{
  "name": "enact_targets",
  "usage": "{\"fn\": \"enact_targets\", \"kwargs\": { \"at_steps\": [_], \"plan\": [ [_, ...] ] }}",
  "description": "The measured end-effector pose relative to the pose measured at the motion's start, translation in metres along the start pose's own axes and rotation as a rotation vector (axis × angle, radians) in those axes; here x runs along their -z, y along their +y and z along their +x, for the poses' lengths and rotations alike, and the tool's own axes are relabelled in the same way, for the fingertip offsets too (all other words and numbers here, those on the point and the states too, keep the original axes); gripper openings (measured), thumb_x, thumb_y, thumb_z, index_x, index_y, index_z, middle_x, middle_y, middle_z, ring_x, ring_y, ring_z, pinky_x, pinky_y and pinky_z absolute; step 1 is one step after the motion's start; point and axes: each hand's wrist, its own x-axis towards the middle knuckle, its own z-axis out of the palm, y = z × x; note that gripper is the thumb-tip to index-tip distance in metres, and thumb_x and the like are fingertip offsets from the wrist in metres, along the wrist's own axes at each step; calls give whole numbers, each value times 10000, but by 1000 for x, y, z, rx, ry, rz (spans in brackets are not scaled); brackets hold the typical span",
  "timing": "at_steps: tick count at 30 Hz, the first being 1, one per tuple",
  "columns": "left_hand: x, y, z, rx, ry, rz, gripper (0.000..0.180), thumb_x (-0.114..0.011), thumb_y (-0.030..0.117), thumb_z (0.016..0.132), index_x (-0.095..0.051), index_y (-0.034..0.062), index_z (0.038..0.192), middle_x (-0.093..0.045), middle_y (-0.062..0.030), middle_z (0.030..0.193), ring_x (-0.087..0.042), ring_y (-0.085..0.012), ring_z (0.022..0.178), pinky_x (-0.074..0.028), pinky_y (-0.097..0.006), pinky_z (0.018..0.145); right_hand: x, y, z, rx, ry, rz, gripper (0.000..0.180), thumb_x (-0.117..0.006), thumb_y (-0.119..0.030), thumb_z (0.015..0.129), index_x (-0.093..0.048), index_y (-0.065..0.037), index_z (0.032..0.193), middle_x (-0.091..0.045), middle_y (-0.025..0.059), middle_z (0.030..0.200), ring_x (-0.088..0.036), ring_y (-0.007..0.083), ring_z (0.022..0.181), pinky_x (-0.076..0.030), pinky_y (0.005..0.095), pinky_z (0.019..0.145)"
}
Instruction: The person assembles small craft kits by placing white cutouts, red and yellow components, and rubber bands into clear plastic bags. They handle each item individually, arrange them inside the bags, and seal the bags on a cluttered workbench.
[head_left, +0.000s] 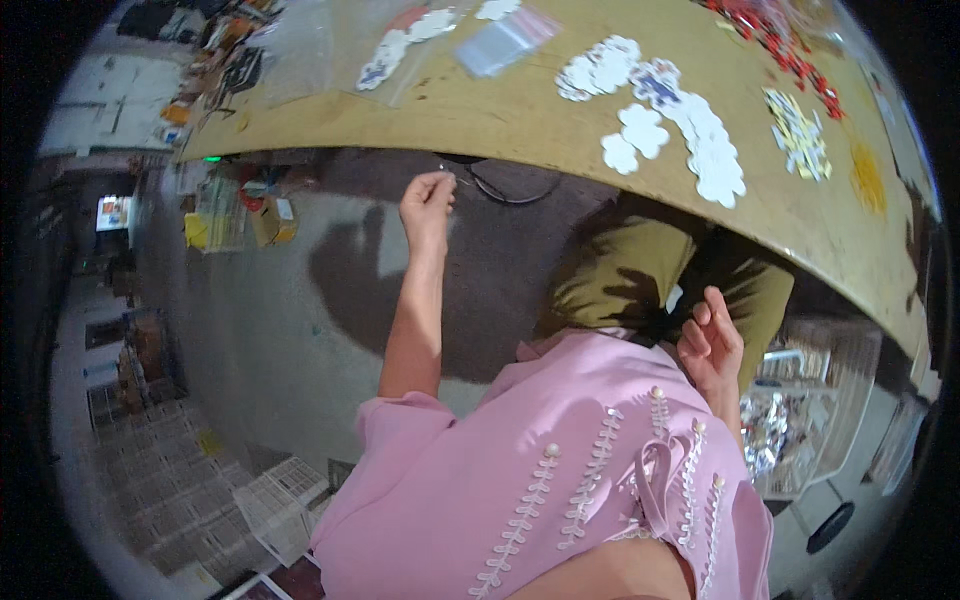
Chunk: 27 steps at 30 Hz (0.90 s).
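My left hand (430,205) is held out past the table's near edge, over the floor. Its thumb and fingers are pinched together, and whatever they hold is too small to make out. Above my lap, my right hand (712,345) has its fingers loosely bent and apart, with nothing visible in them. A small white piece (674,298) shows beside it, between my knees. On the table (480,125) lie white flower-shaped cards (712,150), some of them in overlapping rows. Printed round cards (655,82) lie against them.
Clear plastic bags (500,45) lie at the table's far side. Red pieces (790,60), yellow and white strips (797,135) and yellow strings (868,178) are at the right. A plastic crate (835,400) of shiny packets stands beside my legs. Boxes (272,220) stand on the floor at left.
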Motion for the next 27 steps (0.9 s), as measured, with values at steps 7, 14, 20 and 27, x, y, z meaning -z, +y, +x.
{"fn": "enact_targets", "kwargs": {
  "at_steps": [7, 14, 20, 27],
  "plan": [
    [28, 29, 56, 62, -75, -542, 164, -641, 3, 1010, -700, -12, 1162, -691, -50, 1029, -650, -129, 922, -522, -259, 794, -3, 0, 27, -33, 86, -84, 349, -660, -150, 1037, -669, -63, 1375, -746, 59, 997, -635, 148, 689, -503, 282, 596],
    [15, 75, -33, 305, -248, -679, 296, -611, -14, 1010, -672, -34, 1299, -721, -105, 1223, -684, -131, 1015, -563, -280, 860, 7, -7, 33, -38, 215, -57, 297, -670, -142, 1038, -687, -59, 1322, -751, 60, 986, -651, 148, 699, -515, 283, 579],
    [-27, 116, -56, -270, -225, 247, 49, -711, 11, 1009, -753, 33, 1022, -743, -2, 924, -658, -52, 806, -521, -224, 677, 9, -2, 47, -69, 217, -114, 207, -665, -118, 1040, -711, -34, 1224, -778, 87, 974, -678, 144, 727, -532, 269, 594],
    [-132, 152, 69, -1002, -134, 776, 208, -732, 121, 971, -738, 53, 1167, -744, -123, 1155, -715, -328, 1025, -578, -406, 886, 3, -5, 43, -128, 293, -284, 197, -578, -78, 1078, -704, 0, 1208, -774, 113, 1017, -684, 163, 751, -546, 292, 691]
  ]
}}
